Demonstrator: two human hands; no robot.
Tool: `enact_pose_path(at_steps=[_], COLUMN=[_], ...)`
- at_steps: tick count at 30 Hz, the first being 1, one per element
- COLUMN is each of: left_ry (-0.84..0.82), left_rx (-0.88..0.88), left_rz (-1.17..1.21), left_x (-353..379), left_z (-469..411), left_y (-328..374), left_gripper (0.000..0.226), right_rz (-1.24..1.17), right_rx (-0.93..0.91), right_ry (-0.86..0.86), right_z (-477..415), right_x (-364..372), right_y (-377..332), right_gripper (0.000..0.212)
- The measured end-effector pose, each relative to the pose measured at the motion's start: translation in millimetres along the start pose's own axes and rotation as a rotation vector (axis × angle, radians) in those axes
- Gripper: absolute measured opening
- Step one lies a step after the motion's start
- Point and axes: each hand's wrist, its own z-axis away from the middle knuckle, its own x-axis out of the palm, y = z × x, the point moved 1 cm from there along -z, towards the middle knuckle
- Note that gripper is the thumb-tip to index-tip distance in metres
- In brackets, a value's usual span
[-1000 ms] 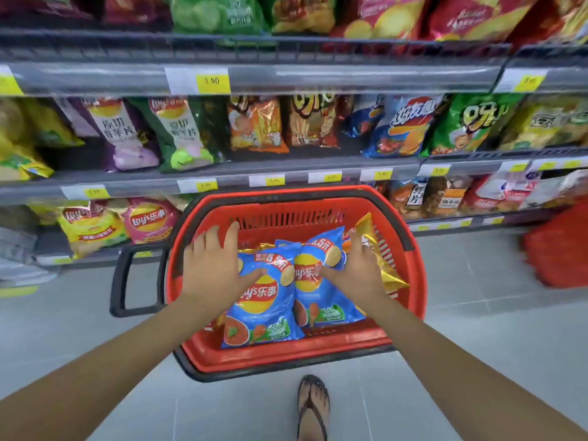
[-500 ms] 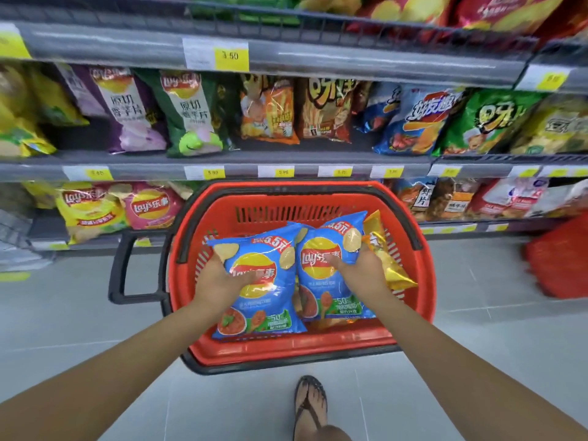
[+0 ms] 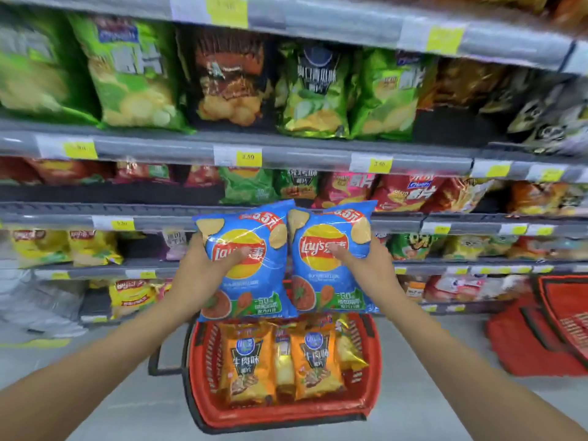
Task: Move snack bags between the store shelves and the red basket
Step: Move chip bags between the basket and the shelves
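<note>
Blue bags point(image 3: 254, 294) point(image 3: 331, 281) have risen above the red basket point(image 3: 373, 361), left hand point(image 3: 203, 272) and right hand point(image 3: 370, 265) pinching their middles.

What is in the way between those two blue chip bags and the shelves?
Nothing visible. The left hand holds the left blue bag, the right hand the right blue bag, both above the red basket, only air before the shelves. A dark shelf gap to their left looks free.

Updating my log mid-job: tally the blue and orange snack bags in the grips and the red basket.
Blue bags, one in left grip, one in right grip: 2
Orange bags, in red basket: 2
Total: 4
</note>
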Motion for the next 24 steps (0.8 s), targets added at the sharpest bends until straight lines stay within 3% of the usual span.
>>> enact_pose_path(at_steps=[3,6,12,16,19,24], left_ry=[0.055,0.118,0.177,0.247,0.289,0.306], left_rx=[0.074,0.161,0.279,0.365,0.388,0.403], left_rz=[0.032,0.059,0.139,0.188,0.237,0.278], left_x=[-15,-31,-78,-113,-147,-218], left_z=[-4,-4,-2,-7,-24,-69], left_y=[67,123,203,245,266,293], left_gripper=[0.047,0.049,0.08,0.045,0.059,0.064], right_rz=[-0.025,-0.05,-0.129,-0.223,-0.268,-0.329], right_rx=[-0.083,-0.184,-0.318,-0.378,-0.385,-0.378], right_ry=[-0.001,-0.002,-0.003,0.014,-0.001,0.003], right_z=[-17,-27,-42,-50,-61,-89], right_x=[-22,-39,-48,-37,-17,39], right_y=[-66,-125,-216,-271,-308,-368], right_gripper=[0.04,0.03,0.018,0.009,0.01,0.022])
